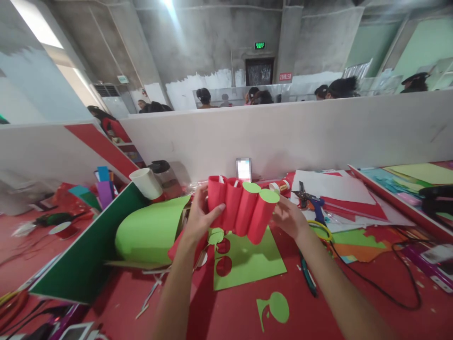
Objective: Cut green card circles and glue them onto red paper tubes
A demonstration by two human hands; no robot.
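Observation:
A joined row of several red paper tubes (236, 208) is held up in front of me, tilted a little. Light-green discs (269, 196) cap the two right-hand tubes, while the two on the left show open tops with something white inside. My left hand (201, 218) grips the left end, thumb across the front. At the right end, my right hand (288, 218) holds the last tube, its fingers partly hidden behind it. Below lies a green sheet (255, 262) with round holes cut in it. A green disc with a scrap strip (279, 307) rests nearer me.
A large green paper cylinder (148, 231) lies left, beside a dark green board (85, 245). Rightward are a blue glue gun (316, 205), teal-handled scissors or pliers (308, 274), a black cable (375, 295) and paper sheets (339, 189). A white partition (198, 141) stands behind.

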